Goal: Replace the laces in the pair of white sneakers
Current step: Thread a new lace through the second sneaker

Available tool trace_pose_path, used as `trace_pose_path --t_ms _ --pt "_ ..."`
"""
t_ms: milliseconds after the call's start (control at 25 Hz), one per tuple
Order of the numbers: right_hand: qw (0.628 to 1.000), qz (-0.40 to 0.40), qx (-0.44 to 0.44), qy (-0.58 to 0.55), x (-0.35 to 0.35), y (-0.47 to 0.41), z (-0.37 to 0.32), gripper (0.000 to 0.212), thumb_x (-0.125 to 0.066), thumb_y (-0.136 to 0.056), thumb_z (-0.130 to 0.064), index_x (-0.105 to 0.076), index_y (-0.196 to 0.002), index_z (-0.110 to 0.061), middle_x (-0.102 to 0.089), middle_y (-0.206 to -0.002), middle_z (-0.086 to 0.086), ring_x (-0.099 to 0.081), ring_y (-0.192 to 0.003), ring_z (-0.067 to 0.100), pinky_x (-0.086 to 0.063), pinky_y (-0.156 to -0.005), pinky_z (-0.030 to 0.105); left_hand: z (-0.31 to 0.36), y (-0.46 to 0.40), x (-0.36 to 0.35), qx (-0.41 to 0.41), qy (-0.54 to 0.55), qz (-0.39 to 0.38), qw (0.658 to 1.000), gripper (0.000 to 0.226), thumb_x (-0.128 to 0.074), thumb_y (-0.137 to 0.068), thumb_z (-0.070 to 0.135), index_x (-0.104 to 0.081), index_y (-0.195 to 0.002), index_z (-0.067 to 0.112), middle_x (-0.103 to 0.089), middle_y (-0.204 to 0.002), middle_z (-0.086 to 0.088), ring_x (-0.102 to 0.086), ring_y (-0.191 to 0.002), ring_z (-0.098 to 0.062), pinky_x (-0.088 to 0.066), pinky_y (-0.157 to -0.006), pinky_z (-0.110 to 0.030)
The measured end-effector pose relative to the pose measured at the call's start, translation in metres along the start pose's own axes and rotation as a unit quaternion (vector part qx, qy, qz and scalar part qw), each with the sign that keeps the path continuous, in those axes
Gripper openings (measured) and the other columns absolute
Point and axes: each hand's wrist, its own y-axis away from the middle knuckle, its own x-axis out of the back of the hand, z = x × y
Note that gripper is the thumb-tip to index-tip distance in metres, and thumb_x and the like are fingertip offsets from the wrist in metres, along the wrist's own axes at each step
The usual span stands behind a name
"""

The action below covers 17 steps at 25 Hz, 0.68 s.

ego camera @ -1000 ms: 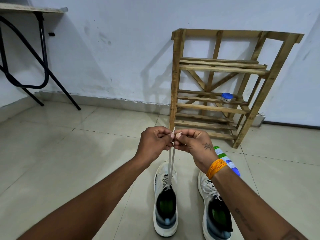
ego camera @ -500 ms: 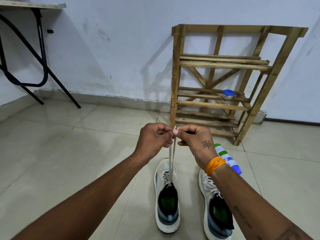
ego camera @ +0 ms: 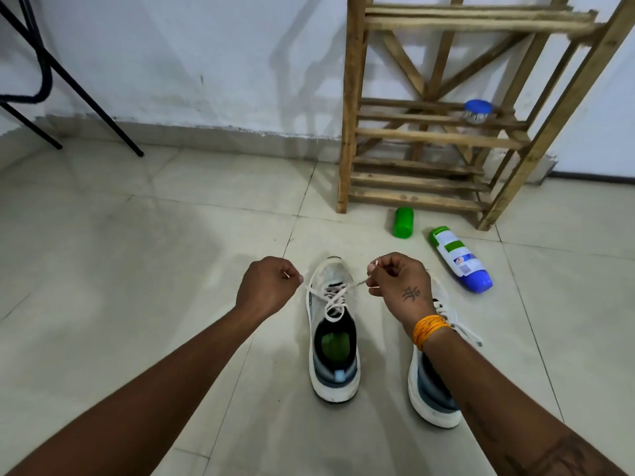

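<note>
Pale floor tiles run up to a white wall, with a wooden rack at your 1 o'clock. The left sneaker stands at your 12 o'clock, toe away from you, the right sneaker beside it at 1 o'clock, partly under your wrist. Your left hand and right hand are curled, each pinching one end of the white lace, drawn apart over the left sneaker. A green-and-blue bottle lies near the rack.
</note>
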Motion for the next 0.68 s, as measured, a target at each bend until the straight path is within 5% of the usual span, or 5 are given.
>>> trace_pose_path --t_ms 280,440,560,680 --pt "0.995 -0.014 -0.046 0.09 -0.006 0.001 0.073 0.008 -0.073 -0.091 -0.017 -0.072 -0.098 -0.019 -0.071 -0.093 0.001 -0.074 -0.076 0.02 -0.062 -0.08 0.051 -0.045 0.013 -0.037 0.087 -0.093 -0.111 0.986 0.013 -0.067 -0.084 0.025 -0.076 -0.075 0.023 -0.073 -0.073 0.005 -0.072 -0.071 -0.022 -0.062 -0.068 -0.036" --pt "0.967 -0.045 0.052 0.245 -0.011 0.009 0.081 0.035 -0.074 -0.088 -0.017 -0.068 -0.122 -0.02 -0.061 -0.122 0.003 -0.065 -0.107 0.023 -0.048 -0.101 0.032 -0.042 0.012 -0.047 0.091 -0.112 -0.102 0.984 0.024 -0.061 -0.08 0.017 -0.07 -0.1 0.027 -0.066 -0.102 0.005 -0.066 -0.089 -0.021 -0.05 -0.073 -0.029" --pt "0.959 -0.007 0.141 0.248 -0.022 0.017 0.062 0.02 -0.075 -0.088 -0.034 -0.073 -0.104 -0.022 -0.06 -0.107 0.0 -0.062 -0.102 0.018 -0.047 -0.093 0.028 -0.029 0.006 -0.062 0.083 -0.114 -0.053 0.989 0.015 -0.06 -0.091 0.033 -0.062 -0.096 0.019 -0.062 -0.101 -0.003 -0.062 -0.089 -0.026 -0.045 -0.072 -0.032" --pt "0.933 -0.064 0.139 0.325 -0.036 0.022 0.039 0.043 -0.068 -0.074 -0.069 -0.07 -0.091 -0.03 -0.055 -0.093 -0.006 -0.057 -0.09 0.012 -0.049 -0.075 0.032 -0.012 -0.004 -0.075 0.194 0.078 -0.089 0.974 0.049 -0.059 -0.094 0.055 -0.066 -0.078 0.009 -0.07 -0.075 -0.012 -0.065 -0.063 -0.028 -0.048 -0.055 -0.031"
